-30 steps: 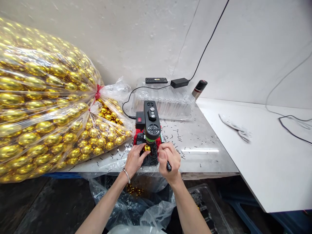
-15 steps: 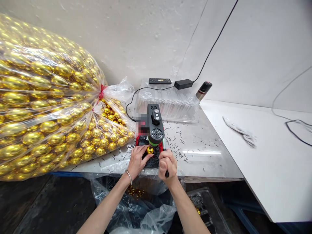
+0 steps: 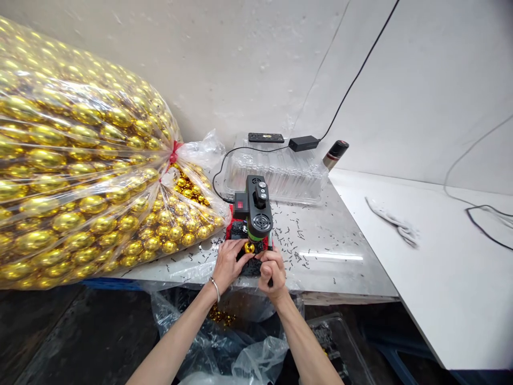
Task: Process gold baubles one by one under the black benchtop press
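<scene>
A small drill-press-like machine (image 3: 259,208) with a black top stands on the metal table. Under its green-ringed lower part sits a shiny gold ball (image 3: 249,247). My left hand (image 3: 229,263) holds the ball from the left, between thumb and fingers. My right hand (image 3: 273,271) is wrapped round a black lever handle (image 3: 270,280) at the machine's right side, its index finger reaching toward the ball. The machine's base is partly hidden by my hands.
A huge clear bag of gold balls (image 3: 80,176) fills the left. Behind the machine are a clear plastic tray (image 3: 280,174), a power adapter (image 3: 303,143) and a bottle (image 3: 335,154). Black shavings litter the metal table (image 3: 344,272). Gloves (image 3: 393,220) lie at right.
The whole view has shifted slightly. My right hand's index finger has stretched toward the gold ball, while the hand stays round the handle. My left hand still holds the ball.
</scene>
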Available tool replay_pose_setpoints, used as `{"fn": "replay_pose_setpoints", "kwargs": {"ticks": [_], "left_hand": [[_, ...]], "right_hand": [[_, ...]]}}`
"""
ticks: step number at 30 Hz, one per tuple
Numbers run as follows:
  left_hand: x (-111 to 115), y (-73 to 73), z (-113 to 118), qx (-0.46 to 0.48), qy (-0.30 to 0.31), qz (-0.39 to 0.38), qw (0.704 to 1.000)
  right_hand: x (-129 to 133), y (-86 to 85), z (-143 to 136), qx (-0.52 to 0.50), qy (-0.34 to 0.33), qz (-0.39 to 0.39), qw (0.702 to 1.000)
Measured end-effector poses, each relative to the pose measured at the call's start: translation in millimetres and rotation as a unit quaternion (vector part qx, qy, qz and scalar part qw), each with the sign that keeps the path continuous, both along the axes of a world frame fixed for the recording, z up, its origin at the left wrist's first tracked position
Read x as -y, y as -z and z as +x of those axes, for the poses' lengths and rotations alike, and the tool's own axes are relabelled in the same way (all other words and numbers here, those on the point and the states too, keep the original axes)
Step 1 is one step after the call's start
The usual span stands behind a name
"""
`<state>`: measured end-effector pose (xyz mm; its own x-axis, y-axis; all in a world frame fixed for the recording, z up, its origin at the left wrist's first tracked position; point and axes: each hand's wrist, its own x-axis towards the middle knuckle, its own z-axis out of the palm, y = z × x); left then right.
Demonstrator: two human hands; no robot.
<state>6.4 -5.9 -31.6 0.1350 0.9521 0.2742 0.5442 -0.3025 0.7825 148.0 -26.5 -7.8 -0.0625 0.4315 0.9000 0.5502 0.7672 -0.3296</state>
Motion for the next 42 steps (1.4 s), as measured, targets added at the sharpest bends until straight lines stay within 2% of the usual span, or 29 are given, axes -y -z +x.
{"fn": "replay_pose_setpoints", "kwargs": {"ticks": [2,4,9,12,15,19,21,22,24,26,28,30,31,32,33,35,37,39,42], "left_hand": [[0.0,0.7,0.1,-0.004,0.003,0.002,1.000],[-1.0,1.8,0.8,0.004,0.000,0.003,1.000],[0.0,-2.0,2.7,0.070,-0.024,0.005,0.997],[18.9,-7.2,-1.8,0.082,-0.028,0.013,0.996],[56.8,-1.4,-10.8,0.056,0.046,-0.009,0.997],[107.8,26.4,-20.8,-0.001,0.144,-0.073,0.987],[118.3,34.4,-24.4,-0.013,0.155,-0.104,0.982],[118.0,33.3,-26.5,-0.008,0.154,-0.112,0.982],[105.5,18.8,-32.9,0.025,0.146,-0.102,0.984],[77.7,-9.6,-43.6,0.069,0.113,-0.054,0.990],[37.3,-44.1,-58.6,0.072,0.010,0.033,0.997],[-9.6,-75.7,-75.7,0.000,-0.079,0.094,0.992],[-33.2,-88.2,-84.0,-0.065,-0.105,0.087,0.988],[-55.4,-98.1,-91.6,-0.152,-0.103,0.048,0.982],[-75.6,-105.1,-98.1,-0.235,-0.073,-0.011,0.969],[-107.8,-111.7,-107.0,-0.275,-0.019,-0.065,0.959],[-128.1,-111.2,-110.6,-0.285,0.044,-0.103,0.952],[-138.6,-107.8,-111.2,-0.291,0.091,-0.125,0.944],[-142.9,-103.5,-112.0,-0.303,0.118,-0.137,0.936]], "right_hand": [[0.4,-3.2,0.4,0.001,-0.004,0.006,1.000],[2.2,-15.4,0.1,-0.011,-0.007,-0.008,1.000],[7.4,-74.1,-4.0,-0.098,0.007,-0.089,0.991],[8.5,-98.4,-6.2,-0.114,0.001,-0.139,0.984],[9.3,-101.0,-6.7,-0.112,-0.007,-0.141,0.984],[9.7,-90.5,-7.5,-0.105,-0.008,-0.111,0.988],[9.7,-86.8,-8.2,-0.101,-0.008,-0.094,0.990],[9.7,-85.6,-8.4,-0.098,-0.008,-0.088,0.991],[9.8,-84.0,-8.5,-0.092,-0.007,-0.083,0.992],[10.0,-82.7,-8.3,-0.088,-0.009,-0.079,0.993],[9.9,-81.5,-7.9,-0.086,-0.010,-0.075,0.993],[9.5,-80.9,-7.6,-0.084,-0.011,-0.073,0.994],[9.3,-80.8,-7.5,-0.084,-0.012,-0.071,0.994],[9.1,-80.9,-7.4,-0.084,-0.013,-0.070,0.994],[8.9,-81.0,-7.3,-0.083,-0.014,-0.068,0.994],[8.6,-81.0,-7.2,-0.079,-0.015,-0.067,0.995],[8.7,-80.4,-7.0,-0.073,-0.013,-0.067,0.995],[9.0,-79.1,-6.9,-0.070,-0.010,-0.069,0.995],[9.2,-76.7,-6.7,-0.073,-0.010,-0.072,0.995]]}}
